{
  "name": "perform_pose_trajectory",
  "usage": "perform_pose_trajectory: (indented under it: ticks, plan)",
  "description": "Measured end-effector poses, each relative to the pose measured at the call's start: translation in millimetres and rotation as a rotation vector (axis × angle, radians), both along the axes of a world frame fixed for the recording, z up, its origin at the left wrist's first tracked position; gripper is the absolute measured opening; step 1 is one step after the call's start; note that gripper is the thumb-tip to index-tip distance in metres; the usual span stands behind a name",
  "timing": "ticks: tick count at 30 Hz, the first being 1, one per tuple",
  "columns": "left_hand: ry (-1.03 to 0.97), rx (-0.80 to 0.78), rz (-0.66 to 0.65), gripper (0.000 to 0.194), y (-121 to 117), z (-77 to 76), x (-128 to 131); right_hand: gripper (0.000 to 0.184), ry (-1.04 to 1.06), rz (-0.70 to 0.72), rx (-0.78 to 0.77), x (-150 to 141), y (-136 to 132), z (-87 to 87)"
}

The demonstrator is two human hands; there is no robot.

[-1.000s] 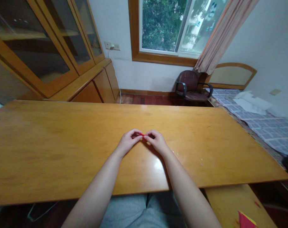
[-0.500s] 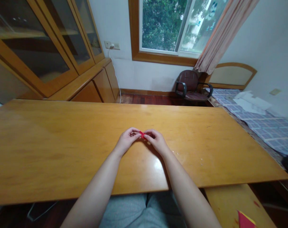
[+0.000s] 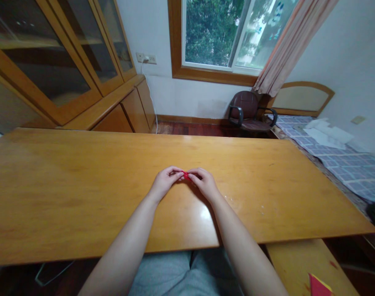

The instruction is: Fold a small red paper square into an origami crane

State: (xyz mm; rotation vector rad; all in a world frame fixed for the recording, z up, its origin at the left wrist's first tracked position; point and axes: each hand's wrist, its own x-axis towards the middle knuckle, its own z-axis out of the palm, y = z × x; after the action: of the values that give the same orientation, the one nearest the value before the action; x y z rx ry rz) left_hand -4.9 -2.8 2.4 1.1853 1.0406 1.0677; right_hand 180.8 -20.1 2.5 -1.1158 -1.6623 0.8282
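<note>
Between my fingertips is a small red folded piece (image 3: 185, 175), perhaps paper; most of it is covered by the fingers. My left hand (image 3: 168, 179) pinches its left side between thumb and fingers. From the other side my right hand (image 3: 202, 180) grips it the same way. Both hands are close together over the middle of the wooden table (image 3: 82, 185), with a shadow beneath them. How the piece is folded is too small to make out.
A red piece with a yellow edge (image 3: 319, 284) lies on a wooden bench (image 3: 298, 259) at lower right. Small whitish specks (image 3: 229, 199) dot the table right of my hands. Beyond stand a glass-door cabinet (image 3: 110, 88), an office chair (image 3: 247, 109) and a bed (image 3: 335, 158).
The red piece has turned slightly between my fingers; it showed more of itself half a second ago. My left fingers shifted a little. Both hands keep their pinch.
</note>
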Motion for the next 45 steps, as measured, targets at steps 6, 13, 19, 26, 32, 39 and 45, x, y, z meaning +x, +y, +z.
perform_pose_trajectory:
  ticks: [6,13,19,26,32,39,45]
  plan:
    - [0.08,0.064,0.028,0.038,-1.1,3.0,0.7,0.015,-0.035,0.008,0.022,-0.1,-0.1,0.6]
    - [0.109,0.112,0.045,0.032,-2.1,5.1,0.5,0.014,-0.039,-0.002,0.017,0.9,2.0,-3.9]
    - [0.068,0.098,0.052,0.032,-1.3,2.2,-0.2,0.019,0.041,0.017,-0.08,-0.7,1.0,-2.1]
    - [0.026,0.046,0.063,0.036,-1.0,1.2,-0.5,0.029,0.084,0.036,-0.156,-1.6,0.3,-4.0]
    - [-0.017,0.056,0.026,0.031,-1.5,1.4,-1.2,0.028,0.11,0.022,-0.198,-0.5,2.2,-9.6]
    - [0.044,0.099,-0.019,0.032,-4.3,4.8,-3.1,0.029,0.159,0.029,-0.223,1.3,2.1,-7.8]
    - [0.032,0.081,-0.019,0.034,-5.4,6.3,-2.8,0.03,0.109,0.011,-0.155,4.1,2.0,-7.7]
